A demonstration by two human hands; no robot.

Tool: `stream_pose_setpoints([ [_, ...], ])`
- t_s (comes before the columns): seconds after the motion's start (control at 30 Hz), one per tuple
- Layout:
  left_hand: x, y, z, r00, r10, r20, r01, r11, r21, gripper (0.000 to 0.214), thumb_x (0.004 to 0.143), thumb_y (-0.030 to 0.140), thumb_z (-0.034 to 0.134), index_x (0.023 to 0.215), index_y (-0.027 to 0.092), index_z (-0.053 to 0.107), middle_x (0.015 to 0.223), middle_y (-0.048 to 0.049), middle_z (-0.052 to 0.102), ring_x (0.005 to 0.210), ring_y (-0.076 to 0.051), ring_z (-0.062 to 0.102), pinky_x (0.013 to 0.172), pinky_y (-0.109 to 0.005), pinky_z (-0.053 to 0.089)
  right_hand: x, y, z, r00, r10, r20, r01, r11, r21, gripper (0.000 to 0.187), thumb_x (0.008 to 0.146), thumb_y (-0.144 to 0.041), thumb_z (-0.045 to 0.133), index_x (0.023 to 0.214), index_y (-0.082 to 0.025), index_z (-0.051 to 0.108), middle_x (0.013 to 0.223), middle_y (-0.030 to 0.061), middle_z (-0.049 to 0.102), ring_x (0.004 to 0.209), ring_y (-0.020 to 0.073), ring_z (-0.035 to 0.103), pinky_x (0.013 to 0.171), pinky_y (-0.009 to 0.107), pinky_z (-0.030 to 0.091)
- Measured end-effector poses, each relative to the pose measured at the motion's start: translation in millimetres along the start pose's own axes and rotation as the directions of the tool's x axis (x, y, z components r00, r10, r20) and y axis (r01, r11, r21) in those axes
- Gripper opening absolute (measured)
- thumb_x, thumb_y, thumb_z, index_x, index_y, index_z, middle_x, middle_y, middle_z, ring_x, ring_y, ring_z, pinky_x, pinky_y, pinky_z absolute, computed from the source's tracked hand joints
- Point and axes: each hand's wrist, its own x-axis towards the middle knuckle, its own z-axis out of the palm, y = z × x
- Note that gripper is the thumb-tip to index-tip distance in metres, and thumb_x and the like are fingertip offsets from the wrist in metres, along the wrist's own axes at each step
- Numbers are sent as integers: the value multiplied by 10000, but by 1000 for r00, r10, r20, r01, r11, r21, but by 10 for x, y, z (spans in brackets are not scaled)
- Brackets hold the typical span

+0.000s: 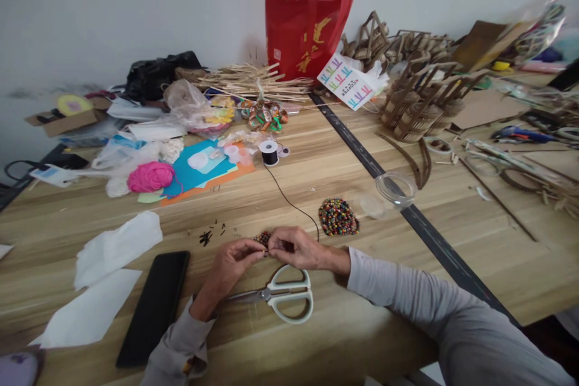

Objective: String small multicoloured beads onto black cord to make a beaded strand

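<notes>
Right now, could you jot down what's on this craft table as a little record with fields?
left hand: left hand pinches a small beaded piece
right hand: right hand pinches the same piece from the other side
cord: black cord runs from the hands to a spool
beads: loose pile of coloured beads beyond the right hand
scissors: scissors flat on the wooden table, under the wrists
phone: dark phone left of the left forearm
back: red bag against the wall
</notes>
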Motion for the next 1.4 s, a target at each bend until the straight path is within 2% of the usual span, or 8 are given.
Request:
stream_pose_setpoints([
  [0.77, 4, -60, -4, 1000, 14, 6, -14, 1000, 12, 86, 667, 228, 726, 722, 163, 739, 700, -49, 766, 639, -190, 696, 602, -255, 556, 3, -1, -2, 1000, 8, -10, -8, 1000, -18, 146, 852, -248, 573, 772, -126, 585, 657, -15, 507, 542, 72, 415, 497, 174, 332],
  [1.07, 3, -69, -9, 1000, 1, 0, -1, 1000, -30, 74, 661, 216, 726, 719, 172, 738, 688, -37, 766, 629, -184, 700, 602, -249, 563, 2, 11, 0, 1000, 8, -4, -8, 1000, -16, 181, 869, -285, 581, 778, -129, 580, 675, -7, 518, 565, 82, 437, 511, 179, 345],
  [1.4, -3, -38, 5, 1000, 6, -6, -7, 1000, -24, 68, 661, 205, 717, 715, 167, 736, 685, -34, 764, 626, -169, 691, 603, -231, 549, 9, -9, -2, 999, -36, -19, 36, 999, -7, 73, 827, -152, 566, 764, -120, 583, 657, -21, 493, 556, 73, 424, 504, 169, 331],
])
